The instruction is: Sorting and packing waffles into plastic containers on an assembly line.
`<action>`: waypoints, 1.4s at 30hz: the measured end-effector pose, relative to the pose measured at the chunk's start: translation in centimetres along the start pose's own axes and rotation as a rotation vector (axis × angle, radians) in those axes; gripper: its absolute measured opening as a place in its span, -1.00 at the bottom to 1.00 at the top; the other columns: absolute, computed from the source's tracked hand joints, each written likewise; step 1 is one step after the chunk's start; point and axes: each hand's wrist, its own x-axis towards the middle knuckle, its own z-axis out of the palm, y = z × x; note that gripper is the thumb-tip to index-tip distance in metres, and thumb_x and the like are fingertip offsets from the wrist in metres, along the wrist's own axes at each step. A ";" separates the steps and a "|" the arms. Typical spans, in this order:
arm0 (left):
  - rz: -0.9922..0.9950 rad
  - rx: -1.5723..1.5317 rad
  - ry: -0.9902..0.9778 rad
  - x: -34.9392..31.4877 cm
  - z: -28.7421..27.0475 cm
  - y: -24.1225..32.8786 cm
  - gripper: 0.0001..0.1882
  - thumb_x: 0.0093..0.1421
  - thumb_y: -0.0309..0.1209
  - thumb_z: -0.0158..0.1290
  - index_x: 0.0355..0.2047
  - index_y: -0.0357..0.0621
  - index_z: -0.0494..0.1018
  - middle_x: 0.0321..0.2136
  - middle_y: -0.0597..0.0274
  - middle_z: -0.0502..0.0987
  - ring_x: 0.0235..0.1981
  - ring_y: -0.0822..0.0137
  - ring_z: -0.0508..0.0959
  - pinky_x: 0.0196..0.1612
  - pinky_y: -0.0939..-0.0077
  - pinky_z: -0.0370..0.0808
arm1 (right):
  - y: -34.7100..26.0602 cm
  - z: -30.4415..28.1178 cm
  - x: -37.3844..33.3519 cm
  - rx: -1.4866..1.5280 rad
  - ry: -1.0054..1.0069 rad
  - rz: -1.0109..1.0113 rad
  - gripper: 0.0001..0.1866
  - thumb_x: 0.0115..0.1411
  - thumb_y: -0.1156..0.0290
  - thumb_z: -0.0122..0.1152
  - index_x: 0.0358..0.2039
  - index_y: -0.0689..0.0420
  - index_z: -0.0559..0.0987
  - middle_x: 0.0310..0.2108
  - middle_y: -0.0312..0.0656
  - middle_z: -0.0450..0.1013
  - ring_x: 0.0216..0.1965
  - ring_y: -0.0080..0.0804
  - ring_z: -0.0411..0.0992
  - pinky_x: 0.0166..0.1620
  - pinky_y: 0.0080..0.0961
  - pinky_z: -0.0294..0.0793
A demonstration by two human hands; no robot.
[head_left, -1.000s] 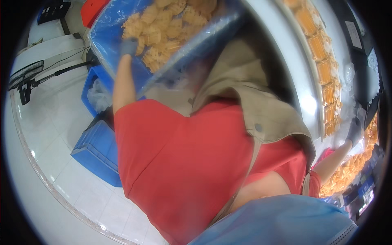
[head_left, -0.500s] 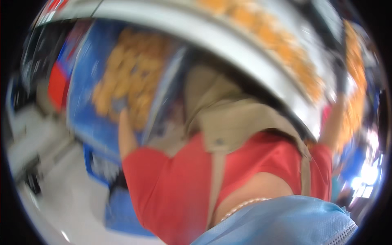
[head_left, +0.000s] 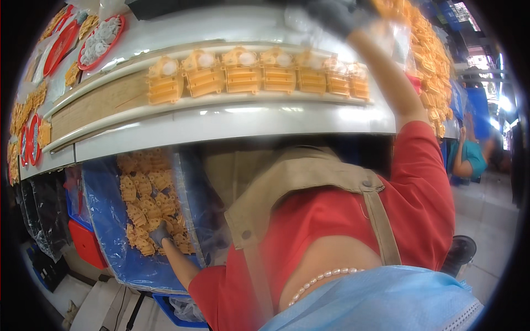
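Note:
My left hand (head_left: 160,234), in a grey glove, reaches down into a blue bin (head_left: 105,220) at the lower left. It rests on a heap of orange-yellow plastic housings (head_left: 144,207), its fingers too small and partly hidden to read. My right hand (head_left: 334,17), also grey-gloved, is stretched over the far side of the workbench and smeared by motion. Beside it are a blurred clear plastic bag (head_left: 298,19) and an orange part. Nearer me, a row of orange housings (head_left: 243,70), several with white round pieces, stands along a railed track.
The railed track's bare wooden bed (head_left: 99,114) runs left along the white bench (head_left: 232,118). A red dish of white rings (head_left: 102,42) stands at the far left. Stacked orange housings (head_left: 430,66) fill the right. A red box (head_left: 86,243) adjoins the bin; a co-worker's teal sleeve (head_left: 469,160) shows right.
My view has swung and sharpened, bringing the bench and track into sight. My right hand has moved from the stacked housings to the bench's far side; my left hand stays in the bin.

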 end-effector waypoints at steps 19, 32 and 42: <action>0.333 -0.983 -0.268 6.0 -1.6 -8.8 -0.68 0.02 -0.49 0.02 -0.18 -0.34 0.35 -0.29 0.02 0.44 -0.30 0.15 0.47 -0.28 0.35 0.46 | 2.3 6.9 -2.0 0.325 0.122 0.101 -0.79 0.06 0.31 0.06 -0.30 0.06 0.53 -0.35 -0.18 0.48 -0.33 -0.38 0.42 -0.28 -0.51 0.36; 0.767 -1.159 -0.568 -21.2 -7.7 8.8 -0.61 0.13 -0.47 -0.09 -0.02 -0.35 0.21 -0.09 0.02 0.34 -0.09 0.20 0.39 -0.03 0.30 0.36 | 4.9 0.7 -6.9 3.072 0.015 0.773 -0.84 0.06 0.29 0.16 -0.46 0.09 0.45 -0.55 -0.32 0.37 -0.52 -0.52 0.30 -0.54 -0.67 0.28; 1.083 -0.971 -1.258 -38.5 0.1 21.4 -0.55 0.10 -0.58 -0.12 0.02 -0.38 0.13 -0.06 -0.01 0.32 -0.02 0.18 0.34 0.07 0.33 0.27 | -5.8 -4.3 -9.1 3.116 -0.233 -0.021 -0.78 0.07 0.35 0.14 -0.27 0.13 0.44 -0.40 -0.33 0.39 -0.38 -0.52 0.34 -0.34 -0.62 0.36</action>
